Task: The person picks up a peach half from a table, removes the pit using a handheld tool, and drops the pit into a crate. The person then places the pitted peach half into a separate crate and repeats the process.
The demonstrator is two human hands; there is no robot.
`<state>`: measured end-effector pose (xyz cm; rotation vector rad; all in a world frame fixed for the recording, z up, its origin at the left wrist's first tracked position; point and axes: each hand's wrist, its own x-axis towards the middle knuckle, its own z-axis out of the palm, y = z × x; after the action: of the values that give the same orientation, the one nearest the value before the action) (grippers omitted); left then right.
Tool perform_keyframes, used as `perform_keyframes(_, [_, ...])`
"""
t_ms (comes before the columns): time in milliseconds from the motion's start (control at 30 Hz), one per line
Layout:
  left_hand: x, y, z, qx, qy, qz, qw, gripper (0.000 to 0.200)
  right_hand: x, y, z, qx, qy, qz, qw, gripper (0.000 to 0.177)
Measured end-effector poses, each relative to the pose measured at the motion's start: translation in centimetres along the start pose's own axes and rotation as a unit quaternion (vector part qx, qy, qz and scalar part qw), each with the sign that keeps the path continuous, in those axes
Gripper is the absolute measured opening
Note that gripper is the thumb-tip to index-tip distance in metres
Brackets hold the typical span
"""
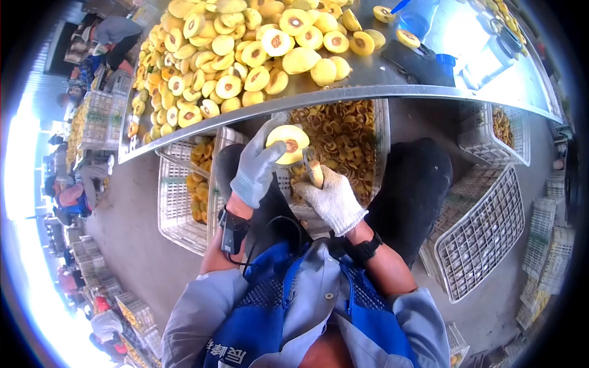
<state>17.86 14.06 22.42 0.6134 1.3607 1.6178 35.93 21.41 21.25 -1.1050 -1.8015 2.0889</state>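
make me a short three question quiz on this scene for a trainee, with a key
1. Which hand holds the tool with the tan handle?
2. True or false: the fruit half in the left hand shows its cut face to the camera.
3. Fill in: the big heap of yellow fruit lies on the metal ____.

Key: 1. The right hand. 2. True. 3. Table.
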Motion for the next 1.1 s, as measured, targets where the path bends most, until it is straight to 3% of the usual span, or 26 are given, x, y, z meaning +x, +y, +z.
perform_keyframes(133, [-0.8,-1.5,1.4,-0.044,-0.025,0.015,0.999,0.076,0.8,1.8,0.3,-0.031,0.018,-0.025,0.999,0.028])
perform_keyframes(367, [-1.3,-2.7,3.6,-0.021,0.044,0.063,0.997,0.071,1.2,2.9,1.0,-0.005,0.025,-0.012,1.0,0.025])
perform_keyframes(567, [-1.6,-3.2,5.0,0.11,0.072,0.096,0.987,0.06,-0.2,1.5,0.4,0.154,-0.036,0.011,0.987,0.021])
perform_keyframes(667, [-1.6,-3.8,4.8,0.193,0.072,0.148,0.967,0.059,-0.8,1.2,-0.3,0.27,-0.088,0.068,0.957,0.022])
perform_keyframes(767, [-2.0,-3.9,4.8,0.247,0.076,0.154,0.954,0.061,-0.6,2.0,-0.7,0.191,-0.115,0.028,0.974,0.024])
perform_keyframes(867, [-2.2,-4.5,4.5,0.188,0.077,0.155,0.967,0.065,-0.3,2.6,-0.6,0.185,-0.125,0.009,0.975,0.024])
perform_keyframes(967, [-2.3,-5.0,3.5,0.264,0.076,0.15,0.95,0.073,-0.6,1.8,-1.2,0.146,-0.132,0.034,0.98,0.023])
perform_keyframes(1100, [-3.2,0.0,3.4,0.406,0.018,0.095,0.909,0.089,-0.4,1.5,-0.8,0.169,-0.13,0.093,0.973,0.023])
